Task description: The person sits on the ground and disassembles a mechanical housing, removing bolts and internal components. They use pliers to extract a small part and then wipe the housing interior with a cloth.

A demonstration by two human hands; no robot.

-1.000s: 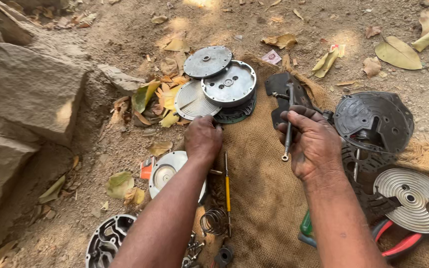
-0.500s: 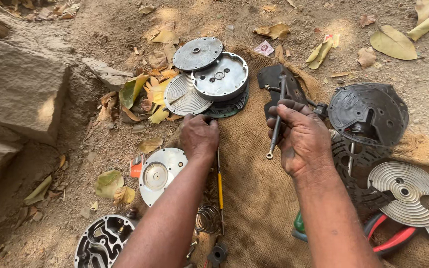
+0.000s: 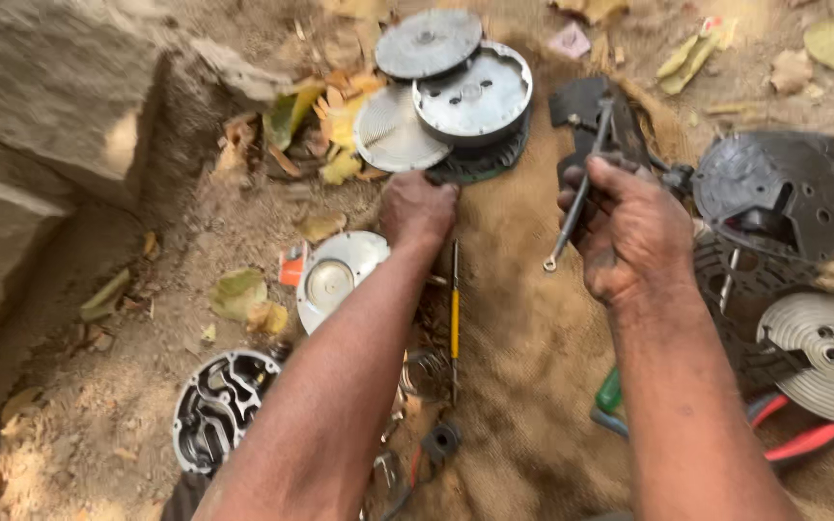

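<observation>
Burlap sacking [image 3: 523, 347] spread over dusty ground carries the work, seen from the head camera looking down along both forearms. The left hand [image 3: 417, 207] rests knuckles-up at the near edge of a stack of round metal discs [image 3: 456, 96], fingers curled under so that its grip cannot be told; it touches or nearly touches the dark lowest disc. The right hand [image 3: 629, 227] is closed in a fist around the shaft of a slim metal spanner [image 3: 571, 207], whose ring end hangs down and to the left of the knuckles while the upper end points toward a black bracket-like part [image 3: 581, 101] lying on the sacking.

A yellow-handled screwdriver [image 3: 454, 318] lies lengthwise between the two arms. Left of the left forearm sit a pale dished round cover [image 3: 335, 280] and, nearer the camera, a ribbed round casting [image 3: 219, 405] on the dirt. To the right lie a dark circular housing plate [image 3: 774, 188], a silvery spiral-grooved disc [image 3: 822, 352] and red-handled pliers [image 3: 803, 439]. Dry leaves [image 3: 243, 294] litter the soil beside a large stone block [image 3: 41, 106].
</observation>
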